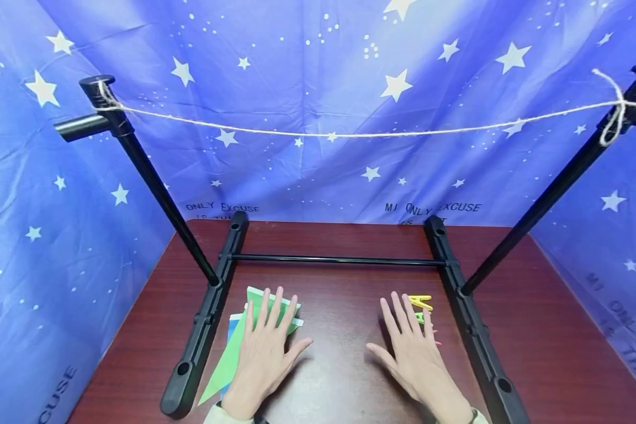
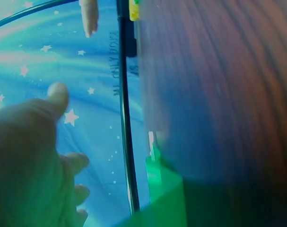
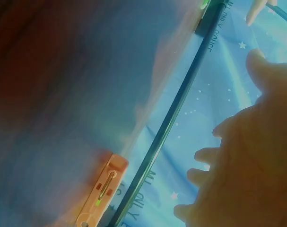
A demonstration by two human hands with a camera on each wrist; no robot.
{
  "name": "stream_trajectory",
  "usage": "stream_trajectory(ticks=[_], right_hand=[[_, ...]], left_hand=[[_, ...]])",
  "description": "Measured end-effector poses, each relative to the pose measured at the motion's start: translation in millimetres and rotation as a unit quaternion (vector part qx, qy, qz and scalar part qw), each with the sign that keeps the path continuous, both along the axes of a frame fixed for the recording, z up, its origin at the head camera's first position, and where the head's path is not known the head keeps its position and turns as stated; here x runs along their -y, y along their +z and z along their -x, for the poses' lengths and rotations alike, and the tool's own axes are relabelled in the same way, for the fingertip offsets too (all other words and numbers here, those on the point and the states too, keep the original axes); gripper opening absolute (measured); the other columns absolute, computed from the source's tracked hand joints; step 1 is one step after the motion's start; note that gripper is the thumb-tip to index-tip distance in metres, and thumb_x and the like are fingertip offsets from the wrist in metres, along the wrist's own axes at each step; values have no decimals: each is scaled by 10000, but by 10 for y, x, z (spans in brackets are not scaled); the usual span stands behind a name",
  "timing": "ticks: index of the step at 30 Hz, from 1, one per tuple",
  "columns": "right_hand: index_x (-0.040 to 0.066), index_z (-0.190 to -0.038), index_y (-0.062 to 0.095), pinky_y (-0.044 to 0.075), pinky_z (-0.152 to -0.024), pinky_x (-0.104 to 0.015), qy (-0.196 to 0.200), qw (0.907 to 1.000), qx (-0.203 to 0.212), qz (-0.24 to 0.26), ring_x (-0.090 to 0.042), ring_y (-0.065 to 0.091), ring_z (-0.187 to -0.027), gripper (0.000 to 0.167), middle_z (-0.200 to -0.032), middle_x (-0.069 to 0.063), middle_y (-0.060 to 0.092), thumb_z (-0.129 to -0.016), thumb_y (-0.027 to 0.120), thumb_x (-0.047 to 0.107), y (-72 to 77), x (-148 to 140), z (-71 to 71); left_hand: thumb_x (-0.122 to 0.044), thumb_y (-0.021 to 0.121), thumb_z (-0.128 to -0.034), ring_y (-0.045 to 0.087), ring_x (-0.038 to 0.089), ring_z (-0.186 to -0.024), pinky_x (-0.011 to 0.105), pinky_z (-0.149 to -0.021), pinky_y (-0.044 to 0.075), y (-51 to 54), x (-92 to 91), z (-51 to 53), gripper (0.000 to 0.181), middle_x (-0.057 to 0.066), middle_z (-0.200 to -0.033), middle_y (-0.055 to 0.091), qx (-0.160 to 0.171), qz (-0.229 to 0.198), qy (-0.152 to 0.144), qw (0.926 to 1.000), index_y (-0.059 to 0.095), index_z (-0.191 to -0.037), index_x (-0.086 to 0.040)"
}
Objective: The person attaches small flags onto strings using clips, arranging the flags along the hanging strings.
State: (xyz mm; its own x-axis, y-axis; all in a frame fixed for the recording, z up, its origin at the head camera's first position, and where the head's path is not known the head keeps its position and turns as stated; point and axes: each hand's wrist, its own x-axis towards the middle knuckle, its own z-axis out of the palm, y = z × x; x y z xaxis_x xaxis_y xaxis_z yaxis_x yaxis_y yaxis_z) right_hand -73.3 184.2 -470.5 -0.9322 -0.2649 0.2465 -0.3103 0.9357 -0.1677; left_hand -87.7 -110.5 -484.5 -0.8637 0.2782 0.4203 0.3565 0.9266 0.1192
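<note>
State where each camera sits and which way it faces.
Head: on the head, facing forward and down at the tabletop; left hand and right hand show.
Left wrist: on that wrist, facing along the hand toward the green pennant and star-print backdrop; thumb and fingers show.
Right wrist: on that wrist, facing along the hand toward an orange clothespin and backdrop; thumb and fingers show.
Both wrist views share the crossbar, backdrop and, up top, apparently the other hand's finger.
</note>
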Motion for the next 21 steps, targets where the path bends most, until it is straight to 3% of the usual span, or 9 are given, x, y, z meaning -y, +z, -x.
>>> stream_trajectory(ticks=[7,13,17,21], right_hand=[[130,-1574,266,135,-1147,-660,7,9998,196,10,-326,157,-1519,830,-1648,-137,178,-942,565,578,16,15,-2],[149,-1575,269,172,-1133,-656,113,9999,-70,22,-335,190,-1506,812,-1624,-135,251,-944,574,559,5,1,28],[129,-1562,302,203,-1123,-645,231,9992,-321,66,-354,253,-1474,792,-1579,-162,327,-941,597,521,3,-16,71],[122,-1560,306,225,-1114,-640,304,9986,-396,171,-355,276,-1461,792,-1560,-172,350,-943,587,530,2,-41,108]], left_hand=[[-702,373,-955,284,395,-1469,629,-1154,181,48,23,7,766,166,-1571,364,-33,-186,-39,9998,443,-1504,-172],[-723,239,-970,282,402,-1465,611,-1165,155,128,75,58,803,177,-1565,369,32,-113,-62,9999,427,-1512,-162],[-705,287,-975,260,392,-1478,604,-1174,153,207,119,94,786,174,-1576,350,279,176,-8,9995,384,-1535,-161],[-659,439,-957,260,380,-1480,584,-1185,154,271,152,138,779,174,-1585,331,460,286,26,9985,358,-1545,-155]])
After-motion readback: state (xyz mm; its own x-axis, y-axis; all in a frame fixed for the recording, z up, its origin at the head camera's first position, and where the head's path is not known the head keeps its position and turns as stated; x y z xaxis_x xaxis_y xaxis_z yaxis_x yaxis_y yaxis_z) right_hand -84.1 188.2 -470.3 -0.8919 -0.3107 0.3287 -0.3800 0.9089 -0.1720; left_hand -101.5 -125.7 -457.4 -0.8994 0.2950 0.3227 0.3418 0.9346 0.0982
